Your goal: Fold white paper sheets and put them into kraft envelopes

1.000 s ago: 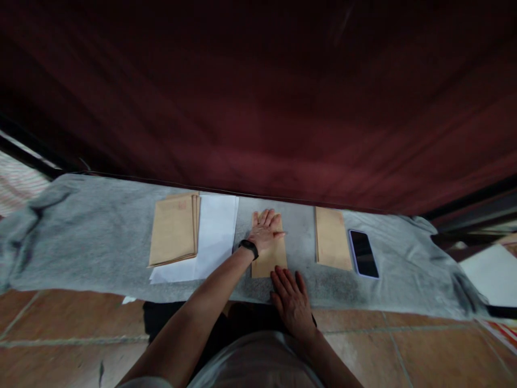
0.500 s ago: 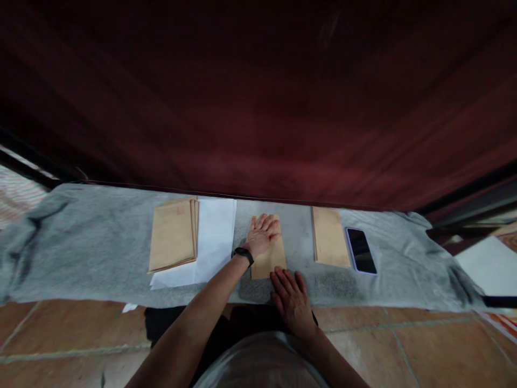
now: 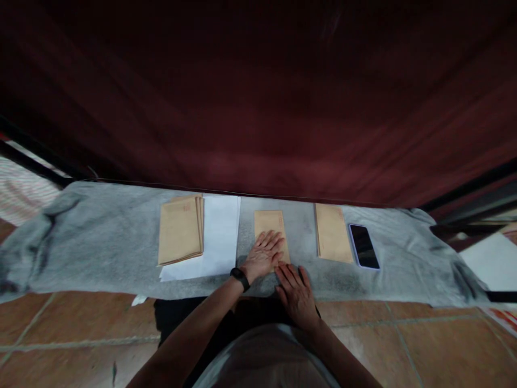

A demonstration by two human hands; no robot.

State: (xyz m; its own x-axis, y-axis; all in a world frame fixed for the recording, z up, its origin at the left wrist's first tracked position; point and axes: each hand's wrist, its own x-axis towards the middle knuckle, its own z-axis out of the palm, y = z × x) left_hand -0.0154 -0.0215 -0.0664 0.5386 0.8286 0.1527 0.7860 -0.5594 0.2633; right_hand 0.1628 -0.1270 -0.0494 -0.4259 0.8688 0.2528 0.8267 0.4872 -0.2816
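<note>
A brown envelope (image 3: 270,220) lies flat on the grey cloth in front of me. My left hand (image 3: 264,255), with a black band on its wrist, rests palm down across its lower half, fingers stretched out. The fingertips of my right hand (image 3: 297,293) touch the envelope's lower right corner, and that hand lies flat with fingers spread. To the left, a stack of brown envelopes (image 3: 180,229) sits partly on white paper sheets (image 3: 221,237). A second, narrower pile of brown envelopes (image 3: 333,234) is on the right.
A phone (image 3: 364,247) with a pale purple edge lies right of the narrow pile. Grey cloth (image 3: 109,237) covers the long surface. A dark red panel (image 3: 258,108) rises behind it. Tiled floor (image 3: 81,318) shows along the near edge.
My left hand has slid down the envelope towards me, uncovering its upper half. My right hand has stayed near the lower corner. The view has shifted slightly.
</note>
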